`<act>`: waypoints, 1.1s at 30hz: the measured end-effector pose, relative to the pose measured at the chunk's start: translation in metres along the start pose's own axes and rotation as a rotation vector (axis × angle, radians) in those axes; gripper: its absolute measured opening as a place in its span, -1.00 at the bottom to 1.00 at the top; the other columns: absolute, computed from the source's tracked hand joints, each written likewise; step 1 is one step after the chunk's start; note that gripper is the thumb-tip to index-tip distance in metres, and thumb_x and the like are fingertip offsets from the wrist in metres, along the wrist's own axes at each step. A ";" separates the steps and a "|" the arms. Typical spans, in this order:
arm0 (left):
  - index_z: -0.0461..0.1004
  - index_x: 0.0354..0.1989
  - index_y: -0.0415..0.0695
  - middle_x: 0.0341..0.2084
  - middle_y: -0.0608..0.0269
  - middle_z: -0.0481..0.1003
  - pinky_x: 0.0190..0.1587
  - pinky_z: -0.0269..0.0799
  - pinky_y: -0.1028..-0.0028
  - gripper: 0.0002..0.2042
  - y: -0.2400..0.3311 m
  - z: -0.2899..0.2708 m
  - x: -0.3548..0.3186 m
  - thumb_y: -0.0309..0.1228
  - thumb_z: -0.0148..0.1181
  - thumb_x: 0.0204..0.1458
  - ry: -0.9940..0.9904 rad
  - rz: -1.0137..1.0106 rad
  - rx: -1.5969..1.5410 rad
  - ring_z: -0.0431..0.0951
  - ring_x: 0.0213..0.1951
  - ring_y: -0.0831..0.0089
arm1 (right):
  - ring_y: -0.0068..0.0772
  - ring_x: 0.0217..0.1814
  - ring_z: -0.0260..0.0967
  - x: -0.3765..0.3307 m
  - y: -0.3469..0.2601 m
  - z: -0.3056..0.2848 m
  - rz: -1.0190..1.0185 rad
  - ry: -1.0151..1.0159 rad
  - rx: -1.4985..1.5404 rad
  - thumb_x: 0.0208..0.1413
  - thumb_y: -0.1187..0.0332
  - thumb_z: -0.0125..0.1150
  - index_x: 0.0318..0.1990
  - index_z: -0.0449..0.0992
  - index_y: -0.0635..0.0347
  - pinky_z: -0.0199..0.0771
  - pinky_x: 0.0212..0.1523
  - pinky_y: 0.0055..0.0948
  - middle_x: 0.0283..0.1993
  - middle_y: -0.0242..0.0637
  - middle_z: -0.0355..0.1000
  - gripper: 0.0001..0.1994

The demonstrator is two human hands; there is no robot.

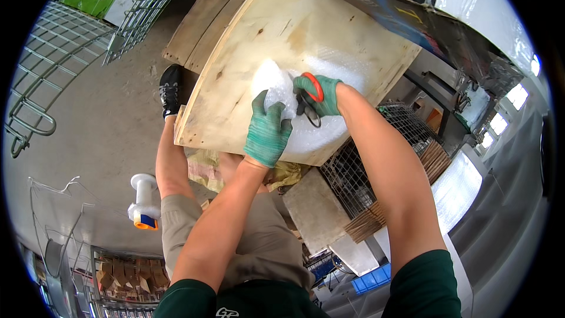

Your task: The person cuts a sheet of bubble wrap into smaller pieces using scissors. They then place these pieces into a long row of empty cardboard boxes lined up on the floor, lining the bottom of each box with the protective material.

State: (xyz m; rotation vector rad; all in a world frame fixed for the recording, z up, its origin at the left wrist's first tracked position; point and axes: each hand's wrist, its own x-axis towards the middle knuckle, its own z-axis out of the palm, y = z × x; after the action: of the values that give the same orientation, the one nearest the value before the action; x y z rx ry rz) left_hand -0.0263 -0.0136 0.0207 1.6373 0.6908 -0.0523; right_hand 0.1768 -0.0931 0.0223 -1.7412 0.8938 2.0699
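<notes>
A white bubble-wrapped bundle (276,88) is gripped by the green-gloved left hand (268,132); orange-handled scissors (311,99) are clasped in the right hand (321,95) over the plywood counter (247,53).

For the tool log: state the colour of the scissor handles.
Orange-red handles on the scissors, held in the gloved right hand; seen in the head view.

Green knit gloves (268,132), dark green sleeves (short), khaki shorts (176,224), black shoe (170,89)

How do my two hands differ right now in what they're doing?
The left hand grips a white wrapped bundle with spread fingers; the right hand holds red-handled scissors, fingers through the loops. The left sits nearer the board's edge, the right farther in. Both wear green gloves.
</notes>
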 end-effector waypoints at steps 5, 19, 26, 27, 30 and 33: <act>0.39 0.03 -0.23 0.16 -0.28 0.19 0.07 0.44 0.07 -0.57 -0.008 -0.004 -0.004 -0.60 0.28 -0.08 -0.028 0.015 -0.047 0.40 0.08 -0.26 | -0.30 -0.55 0.33 0.011 -0.010 0.007 -0.038 0.070 -0.016 0.13 0.17 0.20 -0.19 0.49 0.26 0.37 -0.52 -0.32 -0.39 -0.15 0.47 -0.70; 0.33 0.09 -0.22 0.08 -0.20 0.21 0.19 0.26 0.09 -0.55 0.004 -0.014 -0.024 -0.61 0.26 -0.01 0.279 -0.005 0.077 0.33 0.09 -0.18 | -0.11 -0.45 0.48 -0.030 0.043 0.007 -0.242 0.100 0.303 0.14 0.26 0.16 -0.08 0.42 0.28 0.58 -0.43 -0.14 -0.33 0.02 0.50 -0.70; 0.33 0.05 -0.21 0.09 -0.22 0.21 0.18 0.27 0.06 -0.55 0.006 -0.006 -0.013 -0.62 0.27 -0.06 0.214 0.140 0.164 0.32 0.10 -0.19 | 0.17 -0.34 0.52 -0.035 0.062 -0.015 -0.201 -0.230 0.580 0.13 0.27 0.07 -0.04 0.34 0.27 0.60 -0.26 0.09 -0.17 0.18 0.49 -0.69; 0.34 0.05 -0.20 0.08 -0.21 0.22 0.18 0.27 0.06 -0.55 0.007 -0.006 -0.011 -0.61 0.28 -0.06 0.221 0.119 0.170 0.32 0.10 -0.18 | 0.15 -0.36 0.52 -0.040 0.066 -0.017 -0.244 -0.218 0.563 0.13 0.26 0.09 -0.05 0.35 0.27 0.60 -0.29 0.08 -0.18 0.17 0.50 -0.68; 0.34 0.04 -0.20 0.08 -0.20 0.22 0.18 0.28 0.07 -0.55 0.008 -0.001 -0.010 -0.60 0.29 -0.06 0.234 0.132 0.195 0.33 0.09 -0.17 | -0.04 -0.49 0.48 -0.053 0.074 -0.019 -0.284 -0.053 0.486 0.14 0.29 0.12 -0.02 0.37 0.28 0.58 -0.41 -0.07 -0.26 0.07 0.50 -0.68; 0.35 0.03 -0.20 0.08 -0.18 0.22 0.17 0.29 0.08 -0.56 0.008 0.002 -0.007 -0.58 0.31 -0.06 0.235 0.127 0.212 0.33 0.10 -0.16 | -0.27 -0.57 0.43 -0.073 0.083 -0.018 -0.438 0.170 0.288 0.17 0.32 0.14 0.04 0.38 0.25 0.53 -0.53 -0.20 -0.35 -0.10 0.48 -0.67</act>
State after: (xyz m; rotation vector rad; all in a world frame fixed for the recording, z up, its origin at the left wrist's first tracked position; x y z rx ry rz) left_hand -0.0272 -0.0183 0.0306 1.9071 0.7786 0.1665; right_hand 0.1589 -0.1558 0.1134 -1.7790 0.7292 1.4594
